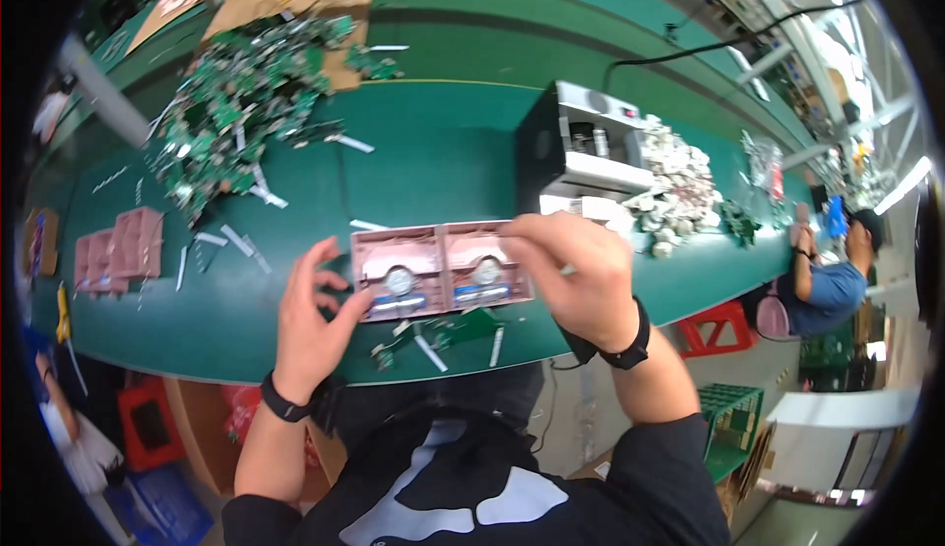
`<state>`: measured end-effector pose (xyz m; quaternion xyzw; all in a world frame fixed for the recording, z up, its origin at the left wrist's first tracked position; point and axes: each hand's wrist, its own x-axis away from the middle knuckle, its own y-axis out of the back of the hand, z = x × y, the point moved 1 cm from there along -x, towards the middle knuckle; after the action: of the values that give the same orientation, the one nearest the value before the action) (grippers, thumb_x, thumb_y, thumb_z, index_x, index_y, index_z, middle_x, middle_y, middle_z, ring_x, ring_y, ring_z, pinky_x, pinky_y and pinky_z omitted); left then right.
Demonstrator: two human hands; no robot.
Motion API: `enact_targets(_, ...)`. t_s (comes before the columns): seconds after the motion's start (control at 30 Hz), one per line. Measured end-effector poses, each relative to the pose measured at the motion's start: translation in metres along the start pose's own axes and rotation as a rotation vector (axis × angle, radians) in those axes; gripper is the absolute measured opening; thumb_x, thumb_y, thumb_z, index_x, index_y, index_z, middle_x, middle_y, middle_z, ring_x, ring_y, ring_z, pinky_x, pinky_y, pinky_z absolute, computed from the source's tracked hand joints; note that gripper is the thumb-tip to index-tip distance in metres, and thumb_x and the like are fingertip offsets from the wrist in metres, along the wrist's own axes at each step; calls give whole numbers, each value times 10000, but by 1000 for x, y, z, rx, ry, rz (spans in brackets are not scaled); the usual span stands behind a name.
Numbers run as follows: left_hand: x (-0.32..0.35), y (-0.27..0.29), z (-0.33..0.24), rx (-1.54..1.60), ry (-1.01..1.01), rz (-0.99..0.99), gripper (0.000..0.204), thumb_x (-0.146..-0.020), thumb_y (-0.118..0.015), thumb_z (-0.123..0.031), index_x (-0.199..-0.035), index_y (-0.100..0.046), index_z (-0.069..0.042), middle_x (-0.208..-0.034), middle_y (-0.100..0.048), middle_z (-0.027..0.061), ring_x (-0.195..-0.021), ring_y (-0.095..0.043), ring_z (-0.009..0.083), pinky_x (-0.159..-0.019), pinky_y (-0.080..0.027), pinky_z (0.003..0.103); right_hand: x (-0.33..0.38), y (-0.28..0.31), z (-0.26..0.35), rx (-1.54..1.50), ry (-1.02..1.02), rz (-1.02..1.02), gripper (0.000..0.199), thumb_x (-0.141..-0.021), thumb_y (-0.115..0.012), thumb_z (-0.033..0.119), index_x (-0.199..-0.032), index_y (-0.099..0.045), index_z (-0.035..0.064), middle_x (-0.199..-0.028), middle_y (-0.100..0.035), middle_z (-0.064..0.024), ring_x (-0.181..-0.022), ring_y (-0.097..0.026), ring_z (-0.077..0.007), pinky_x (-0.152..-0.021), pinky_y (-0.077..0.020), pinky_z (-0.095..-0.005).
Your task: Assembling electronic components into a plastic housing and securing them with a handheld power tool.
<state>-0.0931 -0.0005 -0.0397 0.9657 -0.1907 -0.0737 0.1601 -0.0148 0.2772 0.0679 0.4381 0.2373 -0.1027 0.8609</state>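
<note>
In front of me on the green bench lies a pink two-part plastic housing [442, 268]. Each half has a round silver part and a blue cylindrical piece inside. My left hand [313, 320] is at the housing's left end, fingers apart, with the thumb at its near left corner. Over the right end, my right hand [583, 275] has thumb and forefinger pinched near the far right corner; what they hold, if anything, is hidden. Between the housing and my body lie green circuit boards [471, 326] with white strips.
A large heap of green circuit boards [251, 93] lies far left, partly on cardboard. Another pink housing [118, 251] is at left. A black-and-silver machine [591, 147] stands right, beside a pile of white parts [677, 182]. A co-worker [827, 280] sits at far right.
</note>
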Motion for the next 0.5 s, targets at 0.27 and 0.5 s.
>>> enact_targets(0.27, -27, -12, 20, -94, 99, 173, 760, -865, -776, -89, -1551, -453, -52, -1356, -597, 97, -777, -605, 123, -669, -525, 249, 85, 65, -136, -64, -762, -577, 208, -998, -679, 103, -1128, -697, -58, -899, -758, -63, -825, -686, -76, -728, -537, -234)
enact_targets(0.5, -29, -25, 17, 38, 175, 164, 734, -920, -730, -86, -1583, -416, -68, -1389, -625, 118, -896, -687, 102, -668, -544, 226, 50, 70, -193, 252, -658, -89, 380, -880, -700, 73, -1252, -651, 13, -936, -780, -192, -867, -770, -320, -791, -598, -394)
